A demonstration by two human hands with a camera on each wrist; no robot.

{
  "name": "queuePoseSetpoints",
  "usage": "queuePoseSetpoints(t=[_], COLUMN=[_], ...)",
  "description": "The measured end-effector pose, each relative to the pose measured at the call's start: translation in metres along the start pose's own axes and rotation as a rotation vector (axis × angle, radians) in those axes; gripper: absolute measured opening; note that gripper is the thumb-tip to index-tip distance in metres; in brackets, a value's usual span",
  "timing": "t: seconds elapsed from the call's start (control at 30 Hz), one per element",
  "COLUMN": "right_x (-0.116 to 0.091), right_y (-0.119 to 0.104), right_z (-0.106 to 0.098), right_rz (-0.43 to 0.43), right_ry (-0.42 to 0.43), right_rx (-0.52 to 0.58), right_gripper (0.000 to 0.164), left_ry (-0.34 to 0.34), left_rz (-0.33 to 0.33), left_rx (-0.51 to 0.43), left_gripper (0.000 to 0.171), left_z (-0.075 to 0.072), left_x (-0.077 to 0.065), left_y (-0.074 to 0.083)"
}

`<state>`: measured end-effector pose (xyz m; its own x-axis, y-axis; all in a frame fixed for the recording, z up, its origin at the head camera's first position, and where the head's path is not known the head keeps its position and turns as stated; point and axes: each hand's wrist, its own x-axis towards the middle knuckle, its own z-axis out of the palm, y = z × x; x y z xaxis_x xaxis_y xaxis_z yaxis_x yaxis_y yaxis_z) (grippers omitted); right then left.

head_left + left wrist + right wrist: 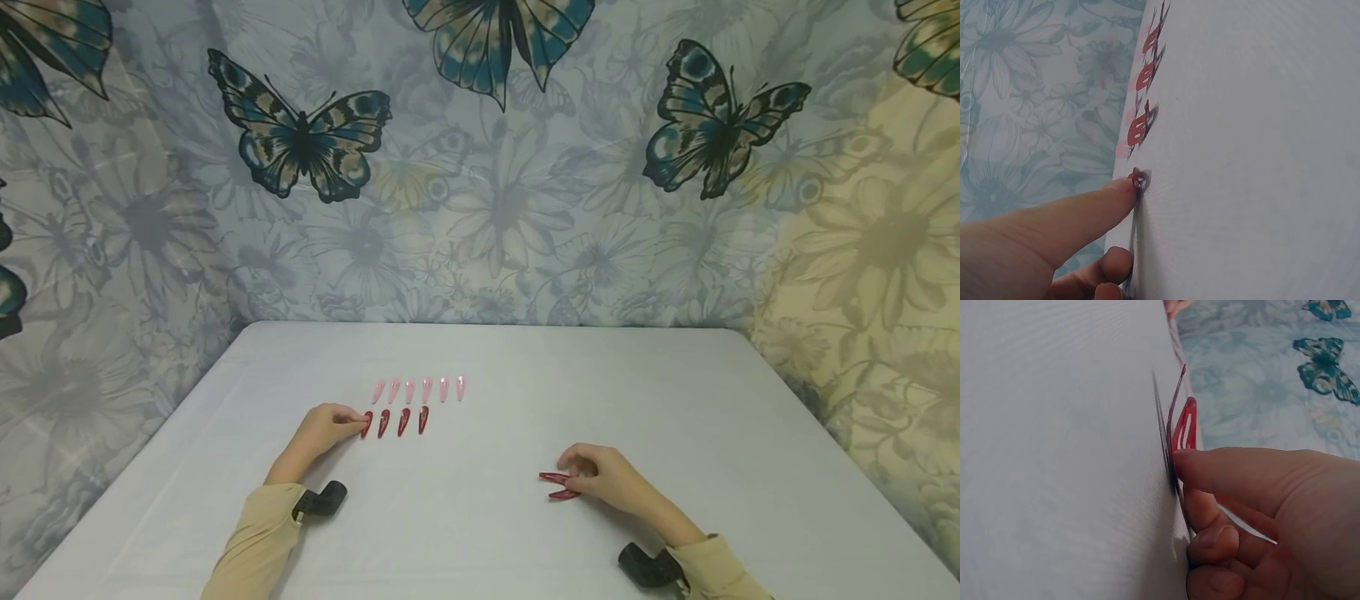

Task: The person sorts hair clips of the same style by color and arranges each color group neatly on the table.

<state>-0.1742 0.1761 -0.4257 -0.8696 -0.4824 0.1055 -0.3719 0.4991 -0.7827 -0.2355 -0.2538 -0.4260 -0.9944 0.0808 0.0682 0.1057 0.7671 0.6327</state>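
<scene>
Four-part rows aside, a row of several red snap hair clips [403,422] lies on the white table, below a row of several pink snap hair clips [427,390]. My left hand [318,431] pinches the leftmost red clip [367,425] at the row's end; in the left wrist view the thumb [1107,203] covers part of it. Farther right, my right hand [611,479] has its thumb and fingers at two red clips, an upper one [552,477] and a lower one [562,495]. It pinches at least one; the thumb [1222,472] hides their near ends.
The white-covered table [480,542] ends at a patterned cloth backdrop [510,250] with butterflies and flowers. Black wrist cameras sit on the left sleeve [258,533] and the right sleeve [712,567].
</scene>
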Motion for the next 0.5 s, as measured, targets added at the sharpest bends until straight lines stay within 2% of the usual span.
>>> queuePoseSetpoints(t=[0.17,0.5], right_x=[0.0012,0.0012], right_y=[-0.0014,-0.0016], right_z=[-0.0002,0.0002], right_rz=[0.033,0.049], right_ry=[0.006,0.023], right_rx=[0.013,0.067], right_gripper=[0.007,0.005], left_ry=[-0.001,0.001], left_rz=[-0.002,-0.014], left_rx=[-0.007,-0.017], left_gripper=[0.011,0.011], left_z=[-0.0008,-0.0005], left_x=[-0.0001,-0.0006], left_y=[0.0004,0.001])
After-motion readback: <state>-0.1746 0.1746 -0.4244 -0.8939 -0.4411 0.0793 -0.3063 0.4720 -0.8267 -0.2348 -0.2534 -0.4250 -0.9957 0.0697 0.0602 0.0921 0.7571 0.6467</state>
